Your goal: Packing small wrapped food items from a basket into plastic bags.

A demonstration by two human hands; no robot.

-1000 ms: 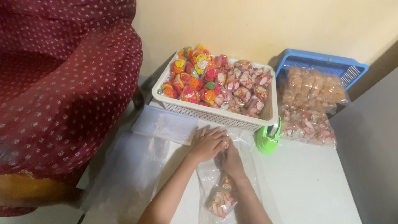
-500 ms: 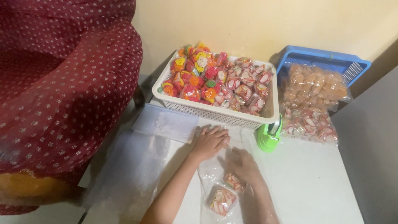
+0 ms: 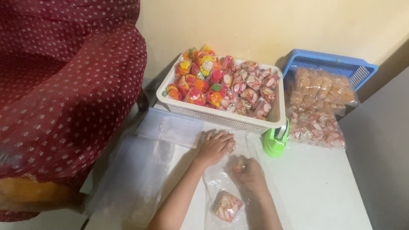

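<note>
The left hand (image 3: 215, 147) lies flat, fingers spread, pressing the mouth of a large clear plastic bag (image 3: 221, 187) onto the white table (image 3: 315, 187). The right hand (image 3: 249, 174) reaches inside that bag, fingers closed on a small pink-and-white wrapped snack packet (image 3: 238, 167); another such packet (image 3: 228, 206) rests deeper in the bag. Just beyond stand a white perforated plastic basket (image 3: 221, 115) of packets and a green tape dispenser (image 3: 275, 142).

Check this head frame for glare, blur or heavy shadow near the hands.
Head view: even warm light, no harsh glare. The right hand inside the clear plastic bag looks soft and hazy through the film. The left hand is sharper. The white slotted plastic basket casts a faint shadow.
</note>
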